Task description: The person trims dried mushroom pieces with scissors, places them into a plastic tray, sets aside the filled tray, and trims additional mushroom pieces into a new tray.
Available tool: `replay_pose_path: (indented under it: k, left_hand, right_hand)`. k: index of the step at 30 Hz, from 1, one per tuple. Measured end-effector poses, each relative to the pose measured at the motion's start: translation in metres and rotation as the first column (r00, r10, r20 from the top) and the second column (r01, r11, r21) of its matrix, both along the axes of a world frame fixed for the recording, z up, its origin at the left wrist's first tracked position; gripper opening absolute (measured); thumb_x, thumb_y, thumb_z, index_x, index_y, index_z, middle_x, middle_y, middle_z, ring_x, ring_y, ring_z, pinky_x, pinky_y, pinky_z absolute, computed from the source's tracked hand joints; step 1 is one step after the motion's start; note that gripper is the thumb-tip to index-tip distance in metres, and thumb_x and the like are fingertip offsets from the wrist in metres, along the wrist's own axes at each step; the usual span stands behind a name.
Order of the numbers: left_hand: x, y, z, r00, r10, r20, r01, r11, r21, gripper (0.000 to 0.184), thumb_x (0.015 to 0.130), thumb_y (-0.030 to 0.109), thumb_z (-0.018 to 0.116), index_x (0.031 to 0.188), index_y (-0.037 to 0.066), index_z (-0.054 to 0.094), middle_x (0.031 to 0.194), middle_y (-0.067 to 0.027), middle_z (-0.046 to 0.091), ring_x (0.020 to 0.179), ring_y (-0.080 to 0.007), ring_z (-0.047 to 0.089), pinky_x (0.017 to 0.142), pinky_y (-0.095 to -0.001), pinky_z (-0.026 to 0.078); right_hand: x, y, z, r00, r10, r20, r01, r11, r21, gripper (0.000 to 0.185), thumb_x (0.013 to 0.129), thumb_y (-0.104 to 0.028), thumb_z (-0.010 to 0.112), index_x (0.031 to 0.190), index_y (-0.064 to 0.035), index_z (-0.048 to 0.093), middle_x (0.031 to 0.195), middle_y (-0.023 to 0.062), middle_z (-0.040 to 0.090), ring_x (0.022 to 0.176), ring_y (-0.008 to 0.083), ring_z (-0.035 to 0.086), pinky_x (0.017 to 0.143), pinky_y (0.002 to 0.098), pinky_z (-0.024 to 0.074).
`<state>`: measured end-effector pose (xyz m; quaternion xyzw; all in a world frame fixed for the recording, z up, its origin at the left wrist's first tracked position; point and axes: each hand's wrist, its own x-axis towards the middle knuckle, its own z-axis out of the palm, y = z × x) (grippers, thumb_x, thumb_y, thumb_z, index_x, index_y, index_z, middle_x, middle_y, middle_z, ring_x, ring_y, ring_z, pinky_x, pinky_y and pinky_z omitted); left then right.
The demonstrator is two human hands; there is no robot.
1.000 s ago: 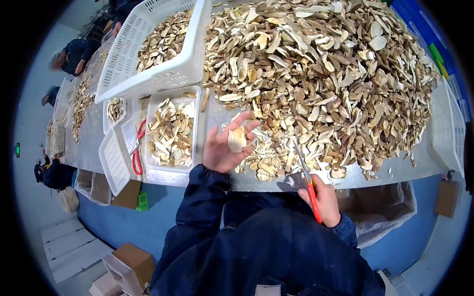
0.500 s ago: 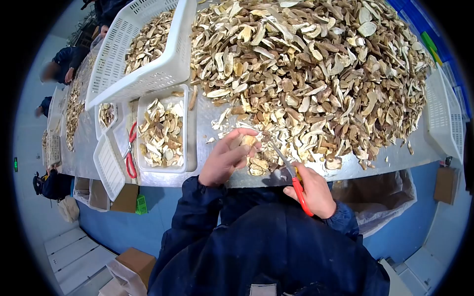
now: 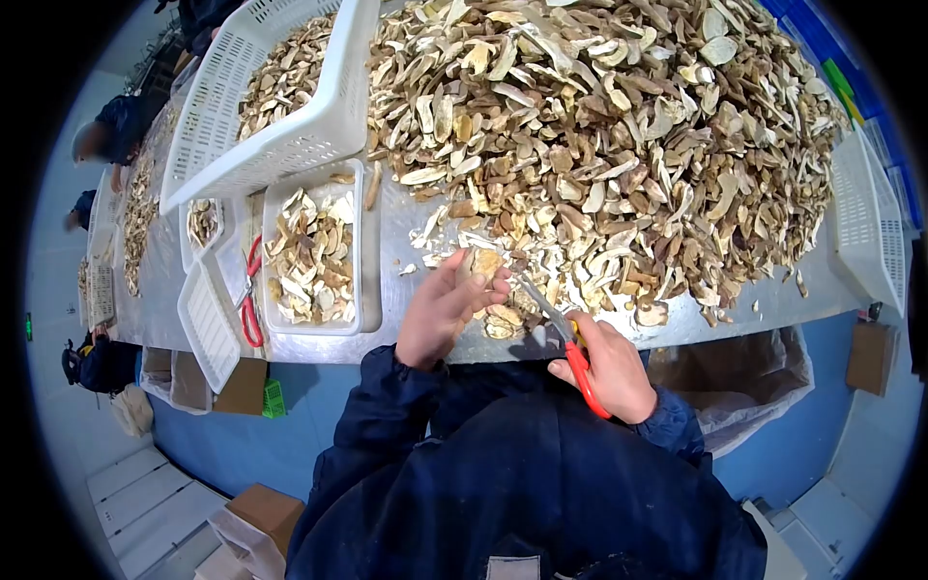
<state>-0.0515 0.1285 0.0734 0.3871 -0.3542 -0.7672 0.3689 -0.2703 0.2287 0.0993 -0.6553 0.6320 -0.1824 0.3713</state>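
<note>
A pale tan mushroom slice (image 3: pixel 482 263) is pinched between the thumb and fingers of my left hand (image 3: pixel 442 307), over the near edge of the metal table. My right hand (image 3: pixel 611 369) grips red-handled scissors (image 3: pixel 583 372), whose blades point up and left toward the slice. The blade tips are close to the fingers of my left hand; I cannot tell whether they touch the slice. Beyond both hands rises a large heap of dried mushroom slices (image 3: pixel 619 145), with small pale pieces scattered at its near side.
Left of my hands stands a white tray (image 3: pixel 360 242) of mushroom pieces, below a large white basket (image 3: pixel 338 126). Another pair of red scissors (image 3: pixel 249 300) lies beside a tilted white lid (image 3: pixel 208 324). A lined box (image 3: pixel 773 377) sits below the table edge. Co-workers (image 3: pixel 121 130) are at far left.
My left hand has turned, so the mushroom slice shows more of its face. The scissors in my right hand have shifted slightly, with blades appearing more apart. The view has moved a little.
</note>
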Motion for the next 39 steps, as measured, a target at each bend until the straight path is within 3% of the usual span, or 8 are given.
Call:
replay_pose_path:
  k: [7, 10, 13, 19, 29, 36, 37, 39]
  left_hand:
    - [-0.005, 0.002, 0.020, 0.975, -0.140, 0.175, 0.131, 0.989, 0.064, 0.038, 0.098, 0.014, 0.049, 0.128, -0.008, 0.040, 0.098, -0.0179, 0.064, 0.087, -0.0248, 0.068, 0.071, -0.0284, 0.054]
    - [-0.006, 0.005, 0.018, 0.968, -0.136, 0.210, 0.134, 0.991, 0.025, 0.037, 0.097, 0.014, 0.049, 0.126, -0.007, 0.040, 0.098, -0.0179, 0.064, 0.085, -0.0248, 0.069, 0.067, -0.0277, 0.054]
    - [-0.006, 0.004, 0.022, 0.959, -0.189, 0.210, 0.195, 0.981, -0.006, 0.035, 0.097, 0.013, 0.049, 0.124, -0.006, 0.040, 0.096, -0.0181, 0.065, 0.084, -0.0251, 0.069, 0.066, -0.0281, 0.054]
    - [-0.004, 0.000, 0.019, 0.943, -0.248, 0.224, 0.244, 0.969, 0.043, 0.036, 0.097, 0.013, 0.049, 0.124, -0.006, 0.037, 0.096, -0.0195, 0.065, 0.083, -0.0245, 0.069, 0.065, -0.0287, 0.054]
    - [0.023, -0.008, -0.004, 0.922, -0.374, 0.102, 0.359, 0.922, 0.142, 0.047, 0.096, 0.016, 0.051, 0.136, -0.001, 0.035, 0.099, -0.0204, 0.066, 0.081, -0.0234, 0.068, 0.064, -0.0280, 0.053]
    - [0.061, -0.060, -0.055, 0.996, -0.003, -0.088, -0.001, 0.999, -0.043, 0.027, 0.090, 0.018, 0.062, 0.112, 0.003, 0.056, 0.103, -0.0095, 0.065, 0.089, -0.0179, 0.063, 0.072, -0.0292, 0.049]
    - [0.053, -0.069, -0.047, 0.972, -0.013, 0.236, 0.063, 0.976, -0.207, 0.026, 0.089, 0.019, 0.063, 0.110, 0.004, 0.058, 0.099, -0.0084, 0.065, 0.087, -0.0176, 0.063, 0.071, -0.0287, 0.048]
    - [0.029, -0.080, -0.033, 0.637, 0.135, 0.759, 0.317, 0.851, -0.418, 0.025, 0.086, 0.020, 0.067, 0.105, 0.005, 0.062, 0.092, -0.0063, 0.065, 0.082, -0.0170, 0.063, 0.068, -0.0276, 0.047]
  right_hand:
    - [0.002, -0.002, 0.003, 1.000, 0.009, 0.006, -0.009, 1.000, -0.014, 0.060, 0.078, -0.040, 0.073, 0.116, -0.0006, 0.048, 0.078, 0.0203, 0.058, 0.075, 0.0400, 0.057, 0.064, 0.0465, 0.0451]
    - [0.002, -0.003, 0.008, 1.000, 0.023, 0.002, -0.023, 0.994, 0.103, 0.062, 0.079, -0.038, 0.072, 0.123, -0.0026, 0.047, 0.090, 0.0217, 0.059, 0.085, 0.0410, 0.058, 0.073, 0.0455, 0.0457]
    - [0.003, -0.001, 0.001, 0.999, 0.032, 0.021, -0.031, 0.999, -0.018, 0.060, 0.079, -0.043, 0.071, 0.115, -0.0004, 0.049, 0.078, 0.0220, 0.058, 0.075, 0.0409, 0.058, 0.064, 0.0470, 0.0457]
    - [0.000, -0.002, 0.001, 0.994, 0.111, -0.019, -0.108, 0.987, 0.121, 0.057, 0.082, -0.051, 0.066, 0.111, -0.0039, 0.051, 0.068, 0.0212, 0.060, 0.066, 0.0418, 0.060, 0.057, 0.0481, 0.0458]
    - [-0.001, 0.005, -0.009, 0.989, 0.147, 0.024, -0.148, 0.984, 0.098, 0.049, 0.084, -0.048, 0.066, 0.093, -0.0018, 0.052, 0.059, 0.0189, 0.057, 0.060, 0.0413, 0.060, 0.055, 0.0463, 0.0454]
    - [-0.006, 0.008, -0.005, 0.998, 0.016, 0.066, -0.022, 0.995, 0.098, 0.045, 0.084, -0.041, 0.068, 0.096, -0.0008, 0.051, 0.062, 0.0195, 0.058, 0.060, 0.0410, 0.060, 0.055, 0.0459, 0.0452]
    - [-0.006, 0.008, -0.006, 0.998, 0.006, 0.057, -0.011, 0.996, 0.089, 0.045, 0.084, -0.041, 0.068, 0.096, -0.0008, 0.051, 0.062, 0.0195, 0.059, 0.061, 0.0409, 0.060, 0.055, 0.0458, 0.0452]
    - [-0.007, 0.009, -0.007, 0.999, -0.007, 0.039, 0.004, 0.998, 0.064, 0.045, 0.084, -0.040, 0.068, 0.097, -0.0008, 0.051, 0.062, 0.0194, 0.059, 0.061, 0.0407, 0.060, 0.055, 0.0456, 0.0453]
